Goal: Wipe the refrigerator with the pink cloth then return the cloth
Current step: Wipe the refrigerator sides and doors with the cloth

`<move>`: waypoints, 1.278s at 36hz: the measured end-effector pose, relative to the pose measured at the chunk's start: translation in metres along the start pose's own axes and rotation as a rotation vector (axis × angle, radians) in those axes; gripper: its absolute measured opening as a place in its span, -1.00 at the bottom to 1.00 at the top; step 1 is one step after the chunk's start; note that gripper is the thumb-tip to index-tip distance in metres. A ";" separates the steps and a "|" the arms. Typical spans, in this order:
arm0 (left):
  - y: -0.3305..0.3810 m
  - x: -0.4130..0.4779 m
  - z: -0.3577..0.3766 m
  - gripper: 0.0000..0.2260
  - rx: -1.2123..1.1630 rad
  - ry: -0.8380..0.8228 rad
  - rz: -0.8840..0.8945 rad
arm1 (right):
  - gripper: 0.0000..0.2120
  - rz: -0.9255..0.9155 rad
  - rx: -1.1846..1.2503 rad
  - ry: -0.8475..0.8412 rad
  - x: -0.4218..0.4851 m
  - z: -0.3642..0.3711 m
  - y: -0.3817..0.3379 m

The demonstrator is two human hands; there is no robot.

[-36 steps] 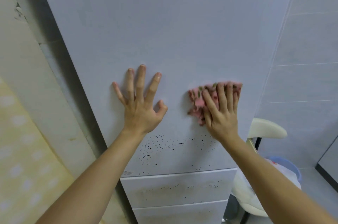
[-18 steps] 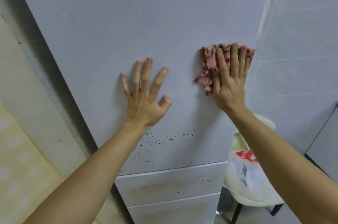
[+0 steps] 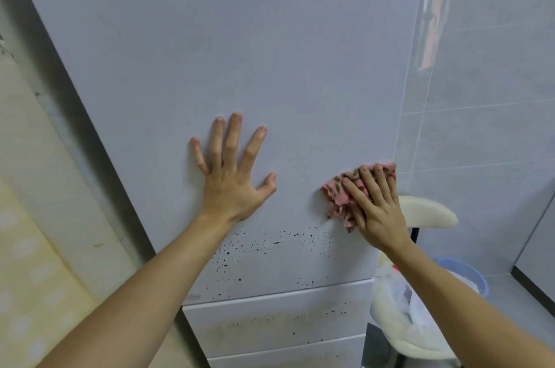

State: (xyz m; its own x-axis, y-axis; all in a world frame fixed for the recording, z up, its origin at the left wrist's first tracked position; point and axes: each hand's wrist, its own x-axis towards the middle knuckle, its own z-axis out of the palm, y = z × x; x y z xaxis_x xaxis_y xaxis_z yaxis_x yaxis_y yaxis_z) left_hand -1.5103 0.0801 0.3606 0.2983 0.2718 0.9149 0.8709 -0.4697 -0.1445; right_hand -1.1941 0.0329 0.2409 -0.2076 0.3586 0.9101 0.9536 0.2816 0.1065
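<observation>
the left hand (image 3: 231,187), fingers spread and empty, braces the refrigerator (image 3: 210,67); the right hand (image 3: 375,205) presses the pink cloth (image 3: 339,190) flat with straight fingers, above the black specks (image 3: 255,247).

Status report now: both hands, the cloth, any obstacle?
Left hand flat on refrigerator door. Right hand presses pink cloth near door's right edge. Black specks below, unwiped. Nothing blocking.

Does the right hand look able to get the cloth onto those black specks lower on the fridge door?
Probably yes: the right hand presses the cloth on the door just above the specks, with bare door between them.
</observation>
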 end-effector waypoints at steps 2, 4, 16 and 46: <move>0.000 0.000 0.000 -0.21 0.000 0.000 -0.001 | -0.46 0.078 0.020 0.075 0.021 -0.005 0.002; 0.000 -0.001 0.000 -0.22 0.004 -0.001 -0.001 | -0.45 0.199 0.054 0.187 0.058 -0.011 0.005; 0.005 0.001 0.002 -0.22 0.006 0.014 -0.007 | -0.41 0.656 0.294 0.255 0.082 -0.026 -0.032; 0.003 0.002 -0.008 -0.19 -0.010 -0.038 -0.013 | -0.47 -0.163 -0.057 0.059 0.058 0.006 -0.039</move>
State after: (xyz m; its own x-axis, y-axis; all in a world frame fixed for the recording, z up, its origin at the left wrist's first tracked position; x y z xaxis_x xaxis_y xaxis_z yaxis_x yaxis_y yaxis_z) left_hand -1.5107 0.0726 0.3651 0.3023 0.3097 0.9015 0.8706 -0.4747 -0.1289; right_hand -1.2451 0.0480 0.2875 -0.3486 0.2596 0.9006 0.9197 0.2799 0.2753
